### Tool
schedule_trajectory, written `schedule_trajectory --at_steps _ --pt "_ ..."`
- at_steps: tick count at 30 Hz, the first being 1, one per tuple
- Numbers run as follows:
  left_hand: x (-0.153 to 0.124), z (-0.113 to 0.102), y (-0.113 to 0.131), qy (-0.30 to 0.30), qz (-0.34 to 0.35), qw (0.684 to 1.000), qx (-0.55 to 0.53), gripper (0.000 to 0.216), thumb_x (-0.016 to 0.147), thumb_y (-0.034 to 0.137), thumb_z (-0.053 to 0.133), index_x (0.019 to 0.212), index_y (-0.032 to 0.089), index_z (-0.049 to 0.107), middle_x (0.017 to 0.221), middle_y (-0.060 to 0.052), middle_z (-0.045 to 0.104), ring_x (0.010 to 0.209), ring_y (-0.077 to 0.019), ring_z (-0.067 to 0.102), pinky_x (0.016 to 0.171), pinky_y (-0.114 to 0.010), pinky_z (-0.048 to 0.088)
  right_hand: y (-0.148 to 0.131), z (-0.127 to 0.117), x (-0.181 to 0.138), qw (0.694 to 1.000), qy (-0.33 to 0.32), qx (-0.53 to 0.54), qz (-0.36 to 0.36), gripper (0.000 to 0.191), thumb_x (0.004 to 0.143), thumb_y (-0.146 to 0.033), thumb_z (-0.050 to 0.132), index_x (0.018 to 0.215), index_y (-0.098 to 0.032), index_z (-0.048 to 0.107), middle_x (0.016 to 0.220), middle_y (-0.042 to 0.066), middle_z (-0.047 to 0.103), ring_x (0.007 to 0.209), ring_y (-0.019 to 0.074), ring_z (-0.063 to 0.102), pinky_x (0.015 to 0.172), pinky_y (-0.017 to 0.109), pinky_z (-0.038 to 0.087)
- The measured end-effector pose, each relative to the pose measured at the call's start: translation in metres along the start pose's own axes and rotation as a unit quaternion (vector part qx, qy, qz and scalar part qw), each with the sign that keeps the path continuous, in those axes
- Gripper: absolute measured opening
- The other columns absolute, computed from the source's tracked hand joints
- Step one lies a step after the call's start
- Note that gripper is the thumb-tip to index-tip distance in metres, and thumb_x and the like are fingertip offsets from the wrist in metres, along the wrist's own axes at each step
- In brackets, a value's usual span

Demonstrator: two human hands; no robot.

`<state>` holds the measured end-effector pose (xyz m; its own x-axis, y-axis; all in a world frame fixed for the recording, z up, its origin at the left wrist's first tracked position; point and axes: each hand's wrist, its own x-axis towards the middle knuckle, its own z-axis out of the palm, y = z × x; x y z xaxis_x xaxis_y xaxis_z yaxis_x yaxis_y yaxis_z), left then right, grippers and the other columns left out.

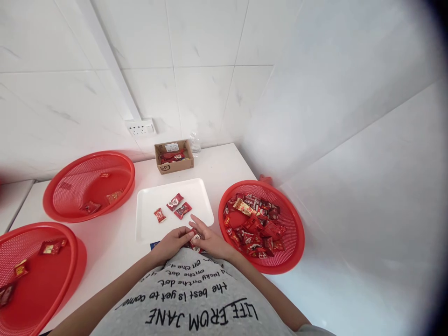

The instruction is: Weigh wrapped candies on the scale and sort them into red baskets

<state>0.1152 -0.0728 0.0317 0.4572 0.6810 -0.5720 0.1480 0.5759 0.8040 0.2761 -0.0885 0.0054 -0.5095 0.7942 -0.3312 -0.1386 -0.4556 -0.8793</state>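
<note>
Close to my body, at the near edge of a white tray, my two hands hold a red snack packet with pale lettering. My left hand grips its left side. The thumb of my right hand lies over the packet, and the index finger stretches out. On the tray are three small wrapped snacks: a red and white packet, a dark red packet and a smaller orange-red one. Part of a blue item shows beside my left wrist.
A red basket at right holds many wrapped snacks. Two more red baskets, one at back left and one at near left, contain a few packets each. Behind the tray, a cardboard box with red packets stands near crumpled clear plastic.
</note>
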Motion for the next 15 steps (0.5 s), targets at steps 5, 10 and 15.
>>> schedule_trajectory --at_steps 5,10,15 --pt "0.001 -0.003 0.003 0.026 -0.002 0.992 -0.123 0.02 0.072 0.036 0.064 0.078 0.018 0.057 0.075 -0.001 0.064 0.071 -0.0143 0.06 0.071 -0.026 0.046 0.001 -0.01 -0.001 0.999 0.029 -0.018 0.002 0.072 0.07 -0.035 0.066 0.134 -0.03 0.031 0.138 0.009 0.037 0.114 0.019 0.047 0.089 0.037 0.042" --pt "0.003 -0.021 0.007 0.106 -0.032 0.971 -0.214 0.021 0.071 0.029 0.067 0.083 0.018 0.055 0.085 -0.005 0.066 0.075 -0.0148 0.063 0.075 -0.028 0.05 0.001 -0.083 0.001 0.963 0.212 -0.166 -0.016 0.044 0.081 -0.031 0.048 0.125 -0.024 0.044 0.121 0.008 0.053 0.095 0.0169 0.058 0.083 0.036 0.047" --pt "0.001 -0.032 0.003 0.143 -0.055 0.955 -0.253 0.02 0.074 0.027 0.065 0.088 0.016 0.057 0.085 -0.007 0.068 0.072 -0.0143 0.064 0.068 -0.026 0.052 0.005 -0.174 -0.009 0.808 0.44 -0.391 0.029 0.045 0.078 -0.02 0.043 0.123 -0.012 0.046 0.132 0.015 0.042 0.126 0.0249 0.032 0.104 0.039 0.026"
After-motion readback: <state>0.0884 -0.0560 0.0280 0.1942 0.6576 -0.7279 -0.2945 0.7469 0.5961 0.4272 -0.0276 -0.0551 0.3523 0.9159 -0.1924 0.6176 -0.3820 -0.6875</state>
